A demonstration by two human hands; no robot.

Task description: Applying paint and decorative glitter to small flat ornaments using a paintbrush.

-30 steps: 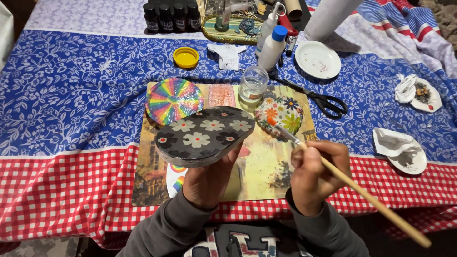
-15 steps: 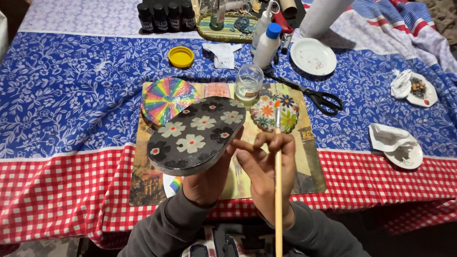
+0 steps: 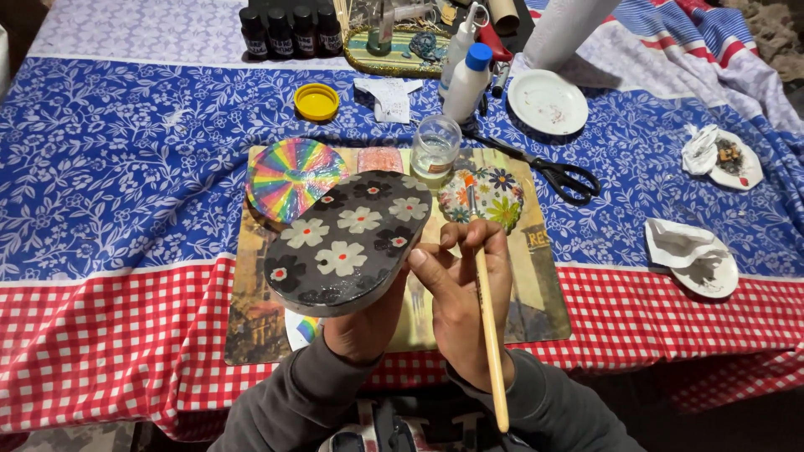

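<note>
Two hands worked above the table's near edge: the left hand (image 3: pixel 362 322) propped the oval flowered plaque (image 3: pixel 347 238) from beneath, its fingers hidden so I could not tell their spread, while the right hand (image 3: pixel 461 293) pinched a wooden paintbrush (image 3: pixel 486 310) between thumb and fingers. Plaque looked stiff, light, possibly wet-coated; safest held underneath or by its rim.

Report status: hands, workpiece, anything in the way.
Left hand under black flowered oval plaque, holding it tilted. Right hand pinching paintbrush, bristles up. Glass jar, scissors beyond, apart.
</note>
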